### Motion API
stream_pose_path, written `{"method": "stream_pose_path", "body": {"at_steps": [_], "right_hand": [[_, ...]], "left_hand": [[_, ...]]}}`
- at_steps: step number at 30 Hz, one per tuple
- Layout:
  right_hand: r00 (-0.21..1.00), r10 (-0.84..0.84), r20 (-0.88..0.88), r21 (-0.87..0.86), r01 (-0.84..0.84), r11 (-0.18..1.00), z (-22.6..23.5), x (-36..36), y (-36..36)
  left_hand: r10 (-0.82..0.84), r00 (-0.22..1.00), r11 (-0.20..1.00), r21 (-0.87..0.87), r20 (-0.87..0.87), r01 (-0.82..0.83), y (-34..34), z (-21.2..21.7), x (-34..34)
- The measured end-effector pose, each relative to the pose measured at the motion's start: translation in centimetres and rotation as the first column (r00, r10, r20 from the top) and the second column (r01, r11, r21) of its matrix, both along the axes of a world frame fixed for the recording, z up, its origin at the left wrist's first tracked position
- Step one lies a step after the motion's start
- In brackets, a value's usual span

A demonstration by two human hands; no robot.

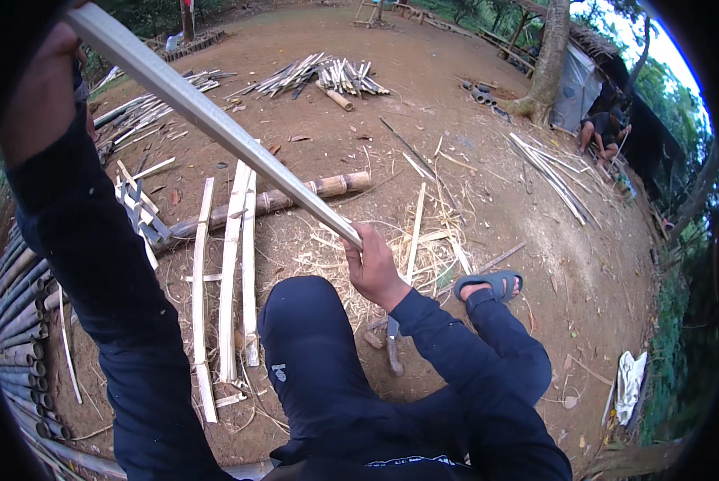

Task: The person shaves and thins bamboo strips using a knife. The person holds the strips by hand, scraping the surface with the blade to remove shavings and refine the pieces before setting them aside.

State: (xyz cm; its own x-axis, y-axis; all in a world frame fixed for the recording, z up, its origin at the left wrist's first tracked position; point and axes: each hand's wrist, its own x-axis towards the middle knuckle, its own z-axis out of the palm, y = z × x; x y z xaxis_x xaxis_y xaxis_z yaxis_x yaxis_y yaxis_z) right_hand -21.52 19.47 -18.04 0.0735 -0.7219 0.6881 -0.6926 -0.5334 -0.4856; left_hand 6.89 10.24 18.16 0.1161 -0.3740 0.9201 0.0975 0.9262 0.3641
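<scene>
A long, pale grey bamboo strip point(215, 124) slants across the view from upper left to the middle. My right hand point(375, 268) is closed around its lower end, above the shavings. At the upper left my raised left hand point(45, 76) grips the strip near its other end; the dark rim hides part of those fingers. Below my right hand a knife point(394, 355) lies on the ground, its handle toward me and its blade partly behind my sleeve. Thin bamboo shavings point(327, 260) are scattered beyond my knees.
Split bamboo slats point(228, 297) lie left of my knee, some across a thick bamboo pole point(335, 185). Dark bamboo poles point(22, 329) are stacked at the far left. Slat piles point(311, 76) lie farther off. Another person point(604, 132) crouches near a tree point(548, 68) at right.
</scene>
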Motion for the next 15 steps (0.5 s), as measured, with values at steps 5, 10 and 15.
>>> {"method": "stream_pose_path", "body": {"at_steps": [5, 10, 15], "right_hand": [[0.971, 0.185, 0.151, -0.076, -0.175, 0.982, 7.0, 2.0, -3.3], [0.728, 0.259, 0.635, -0.046, -0.299, 0.953, 13.2, -2.4, -7.3], [0.403, 0.136, 0.905, -0.022, -0.275, 0.961, 17.2, -7.8, -9.8]], "left_hand": [[0.118, 0.991, 0.992, 0.031, 0.061, -0.12, -1.8, 0.5, -0.2], [0.128, 0.987, 0.978, 0.15, 0.102, -0.142, -4.1, -3.3, -5.3], [-0.441, 0.729, 0.789, 0.613, 0.524, 0.037, -6.2, -17.4, -13.8]]}}
